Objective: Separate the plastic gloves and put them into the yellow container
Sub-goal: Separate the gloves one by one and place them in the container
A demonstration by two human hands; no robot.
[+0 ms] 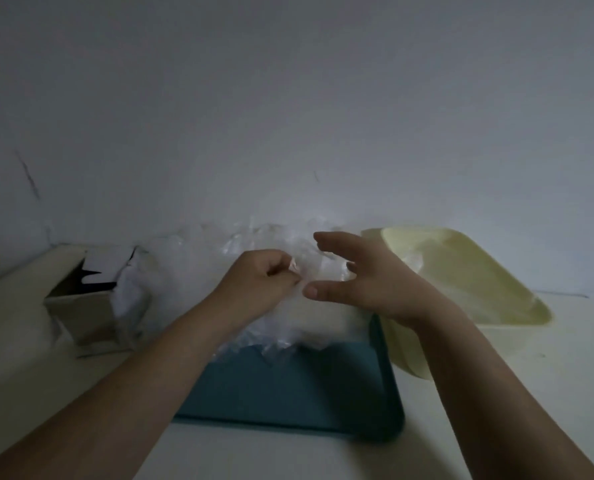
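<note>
The plastic gloves (271, 237) lay in a crumpled, see-through heap at the far end of a blue tray (288, 386), piled up against the wall. The left hand (257, 282) was curled over the heap's middle, thumb and fingertips pinching a bit of the film. The right hand (368, 278) hung just beside it, wide, fingers spread and lightly bent, thumb pointing toward the left hand; it gripped nothing (whether its fingertips brushed the plastic could not be told). To the right stood the yellow container (517, 296), tilted, its near corner against the tray's right edge, with some pale film showing inside. Left of the heap sat a cardboard box (81, 313) with its flaps open and white plastic spilling from its right side. Everything rested on a pale table (565, 375) pushed up to a plain grey-white wall (288, 98) bearing a few faint scuffs. The room was dim, so colours read muted.
</note>
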